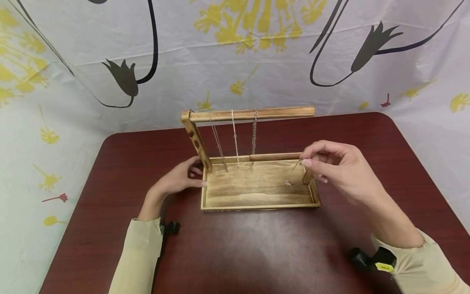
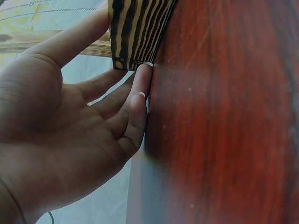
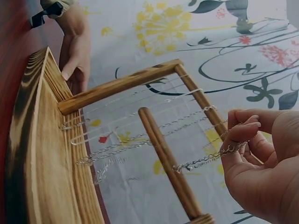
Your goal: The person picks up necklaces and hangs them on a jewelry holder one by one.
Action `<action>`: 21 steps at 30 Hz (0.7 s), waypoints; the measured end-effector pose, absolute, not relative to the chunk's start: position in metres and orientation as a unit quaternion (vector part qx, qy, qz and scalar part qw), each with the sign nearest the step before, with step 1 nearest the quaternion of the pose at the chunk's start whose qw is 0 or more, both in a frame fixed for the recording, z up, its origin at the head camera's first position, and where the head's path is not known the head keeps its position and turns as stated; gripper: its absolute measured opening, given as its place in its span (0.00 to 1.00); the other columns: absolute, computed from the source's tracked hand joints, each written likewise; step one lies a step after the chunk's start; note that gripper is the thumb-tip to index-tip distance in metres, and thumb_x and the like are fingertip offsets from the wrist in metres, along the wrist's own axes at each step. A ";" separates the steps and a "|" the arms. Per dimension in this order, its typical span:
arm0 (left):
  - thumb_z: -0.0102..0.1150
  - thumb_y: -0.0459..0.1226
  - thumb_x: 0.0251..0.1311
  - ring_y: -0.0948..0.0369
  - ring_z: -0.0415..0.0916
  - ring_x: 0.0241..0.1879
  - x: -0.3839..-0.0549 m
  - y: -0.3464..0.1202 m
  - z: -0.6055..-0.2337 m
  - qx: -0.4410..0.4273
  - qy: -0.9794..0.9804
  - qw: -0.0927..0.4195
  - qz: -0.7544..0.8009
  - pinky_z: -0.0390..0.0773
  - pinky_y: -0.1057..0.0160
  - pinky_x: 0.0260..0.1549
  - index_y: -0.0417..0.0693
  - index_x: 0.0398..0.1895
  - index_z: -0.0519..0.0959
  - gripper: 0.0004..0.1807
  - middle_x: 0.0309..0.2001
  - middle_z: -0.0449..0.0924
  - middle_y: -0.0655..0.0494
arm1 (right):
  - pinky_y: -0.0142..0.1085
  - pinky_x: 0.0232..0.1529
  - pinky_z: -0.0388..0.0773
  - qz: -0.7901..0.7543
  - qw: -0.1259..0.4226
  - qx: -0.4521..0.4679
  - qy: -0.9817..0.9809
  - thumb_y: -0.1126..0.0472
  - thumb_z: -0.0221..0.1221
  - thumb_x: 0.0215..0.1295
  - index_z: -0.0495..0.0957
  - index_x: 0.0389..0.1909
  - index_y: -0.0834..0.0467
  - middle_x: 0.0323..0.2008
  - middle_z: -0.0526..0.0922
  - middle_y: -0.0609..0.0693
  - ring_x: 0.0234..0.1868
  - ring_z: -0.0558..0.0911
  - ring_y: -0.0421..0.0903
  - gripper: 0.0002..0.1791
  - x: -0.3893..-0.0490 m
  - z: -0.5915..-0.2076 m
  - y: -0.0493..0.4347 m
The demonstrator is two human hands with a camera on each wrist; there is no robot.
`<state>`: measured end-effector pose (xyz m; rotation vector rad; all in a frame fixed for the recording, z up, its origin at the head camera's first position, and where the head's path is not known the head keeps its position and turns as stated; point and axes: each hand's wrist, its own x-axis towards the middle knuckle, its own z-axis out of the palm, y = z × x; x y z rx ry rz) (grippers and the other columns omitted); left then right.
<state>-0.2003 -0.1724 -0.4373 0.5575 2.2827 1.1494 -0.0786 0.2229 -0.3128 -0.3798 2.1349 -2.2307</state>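
Observation:
A wooden jewelry stand [image 1: 257,207] has a tray base, a tall left post and a long top bar [image 1: 286,112]. My left hand [image 1: 180,176] grips the tray's left end, thumb at the near side and fingers farther back. My right hand [image 1: 335,163] pinches a thin chain [image 3: 205,161] between thumb and fingertips, above the tray's right end; its lower end dangles free. From the top bar hang a thin chain [image 1: 216,139], a pale cord-like strand [image 1: 235,141] and a thicker chain [image 1: 254,134]. My right hand partly hides the short right post [image 1: 307,177].
A lower wooden bar [image 1: 275,156] runs leftward from the short right post. The stand sits on a dark red table [image 1: 242,253]. Behind it hangs a white patterned cloth [image 1: 235,53]. Black wrist devices show at both sleeves.

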 end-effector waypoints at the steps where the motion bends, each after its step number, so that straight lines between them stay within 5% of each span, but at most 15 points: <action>1: 0.69 0.39 0.62 0.44 0.69 0.61 -0.200 -0.172 -0.437 0.205 0.843 0.260 0.425 0.69 0.43 0.61 0.40 0.79 0.48 0.50 0.70 0.61 0.37 | 0.39 0.17 0.58 -0.718 0.013 -0.122 0.685 0.77 0.62 0.63 0.79 0.37 0.68 0.22 0.77 0.48 0.18 0.67 0.43 0.05 -0.078 -0.311 0.224; 17: 0.70 0.40 0.60 0.45 0.71 0.60 -0.201 -0.171 -0.437 0.205 0.846 0.254 0.421 0.69 0.45 0.61 0.40 0.78 0.51 0.49 0.66 0.66 0.38 | 0.36 0.15 0.66 -0.703 -0.021 -0.092 0.705 0.75 0.61 0.65 0.78 0.42 0.72 0.19 0.75 0.50 0.17 0.69 0.44 0.07 -0.069 -0.292 0.245; 21: 0.70 0.40 0.60 0.45 0.71 0.59 -0.200 -0.170 -0.438 0.204 0.849 0.252 0.418 0.70 0.45 0.61 0.39 0.78 0.50 0.50 0.66 0.67 0.37 | 0.35 0.17 0.70 -0.714 -0.020 -0.103 0.692 0.76 0.59 0.66 0.78 0.44 0.74 0.25 0.80 0.53 0.19 0.70 0.44 0.08 -0.068 -0.290 0.250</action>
